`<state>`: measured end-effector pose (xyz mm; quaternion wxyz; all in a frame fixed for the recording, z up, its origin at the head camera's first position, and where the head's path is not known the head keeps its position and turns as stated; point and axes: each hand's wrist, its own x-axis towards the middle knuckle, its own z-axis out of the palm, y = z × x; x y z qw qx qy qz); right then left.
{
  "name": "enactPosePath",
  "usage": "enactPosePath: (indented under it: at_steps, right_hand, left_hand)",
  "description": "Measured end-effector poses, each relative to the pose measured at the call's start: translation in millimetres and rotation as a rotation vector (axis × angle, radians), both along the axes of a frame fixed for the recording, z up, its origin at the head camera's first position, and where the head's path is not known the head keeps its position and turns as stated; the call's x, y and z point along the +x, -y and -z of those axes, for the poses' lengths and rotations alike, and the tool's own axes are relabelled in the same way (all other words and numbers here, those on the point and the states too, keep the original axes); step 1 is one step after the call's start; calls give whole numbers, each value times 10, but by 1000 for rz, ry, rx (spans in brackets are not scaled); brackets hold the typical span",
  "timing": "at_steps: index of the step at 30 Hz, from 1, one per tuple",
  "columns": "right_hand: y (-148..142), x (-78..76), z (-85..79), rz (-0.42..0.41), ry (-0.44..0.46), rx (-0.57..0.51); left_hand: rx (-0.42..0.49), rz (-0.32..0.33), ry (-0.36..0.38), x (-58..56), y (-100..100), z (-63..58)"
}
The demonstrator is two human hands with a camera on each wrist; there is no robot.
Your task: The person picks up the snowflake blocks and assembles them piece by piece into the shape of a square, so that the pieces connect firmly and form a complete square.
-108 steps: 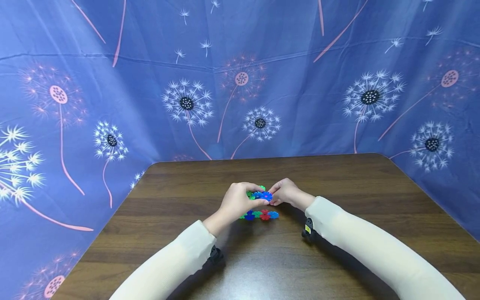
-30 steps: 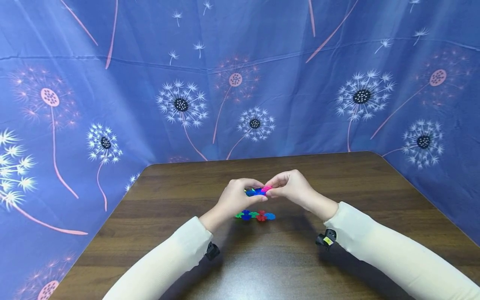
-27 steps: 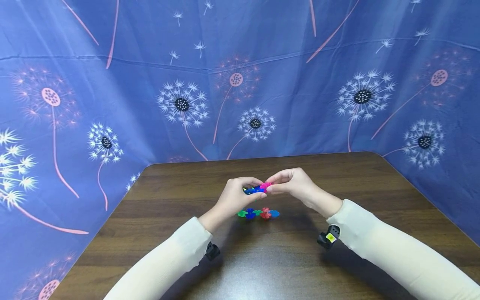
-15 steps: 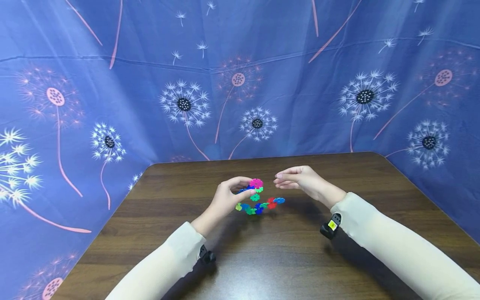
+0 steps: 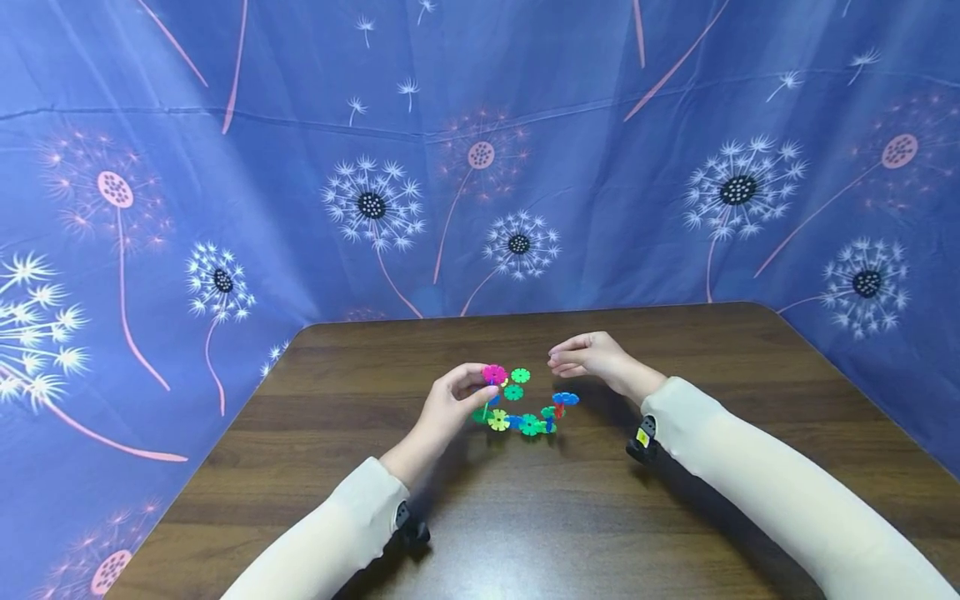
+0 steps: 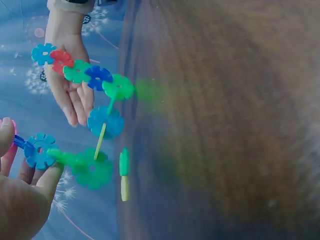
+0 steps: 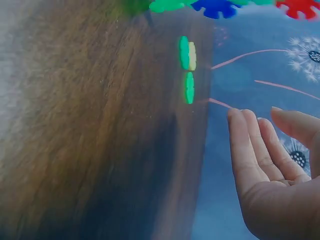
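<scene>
My left hand pinches one end of a curved chain of interlocking plastic snowflake discs, near a pink disc. In the left wrist view the chain runs from blue discs at the fingers through green, yellow and blue ones to a red disc and a light blue end disc. My right hand is beyond the chain's far end, its fingers extended and holding nothing. In the right wrist view a gap shows between thumb and fingers.
Loose green discs and a yellow disc lie on the brown wooden table behind the chain. A blue dandelion-patterned cloth hangs behind the table's back edge.
The right hand worked at the pink disc beside the left hand, then let go and moved away right. The left hand has raised and turned the chain, moving slightly left, uncovering loose discs.
</scene>
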<state>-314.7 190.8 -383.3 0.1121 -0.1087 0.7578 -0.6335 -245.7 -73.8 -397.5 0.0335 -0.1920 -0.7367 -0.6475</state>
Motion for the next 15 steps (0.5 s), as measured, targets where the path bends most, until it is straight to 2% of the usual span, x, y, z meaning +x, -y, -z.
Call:
enactPosePath:
  at_steps: [4, 8, 12, 15]
  right_hand:
    - [114, -85, 45, 9, 4, 103]
    - [215, -130, 63, -19, 10, 207]
    - [303, -165, 85, -57, -13, 242]
    - [363, -201, 116, -40, -29, 262]
  left_hand:
    - [22, 18, 50, 22, 5, 54]
    - [7, 19, 61, 36, 0, 90]
    - [13, 15, 54, 44, -3, 102]
    - [31, 18, 63, 36, -5, 111]
